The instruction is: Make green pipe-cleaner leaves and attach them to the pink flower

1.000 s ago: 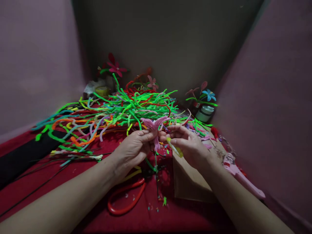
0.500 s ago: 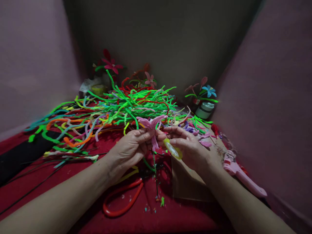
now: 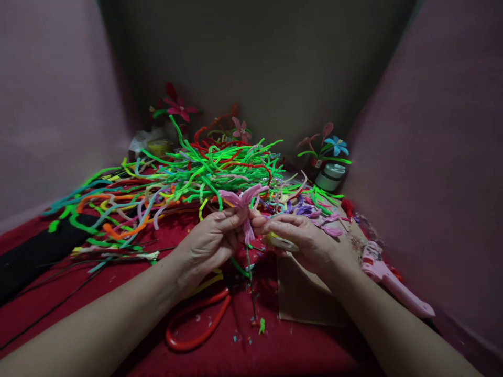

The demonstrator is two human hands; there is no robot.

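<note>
My left hand [image 3: 216,234] is closed in a pinch on a pink pipe-cleaner flower [image 3: 244,197], just above the middle of the red cloth. Its petals spread upward, pink ends hang below the fingers, and a thin dark stem [image 3: 250,277] runs down from it. My right hand [image 3: 301,238] is closed around a small roll of tape [image 3: 282,242] with a yellow rim, close beside the flower. The right fingertips almost meet the left ones; whether a strip of tape runs between them I cannot make out.
A heap of green and mixed pipe cleaners [image 3: 228,167] lies behind my hands. A red looped handle [image 3: 196,340] and a cardboard piece [image 3: 302,298] are in front. At right lies a pink glue gun [image 3: 396,285]; finished flowers [image 3: 336,145] and a jar [image 3: 330,177] stand behind.
My right hand has turned and its fingers have closed nearer together, tilting the tape roll flatter. My left hand and the pink flower have hardly moved.
</note>
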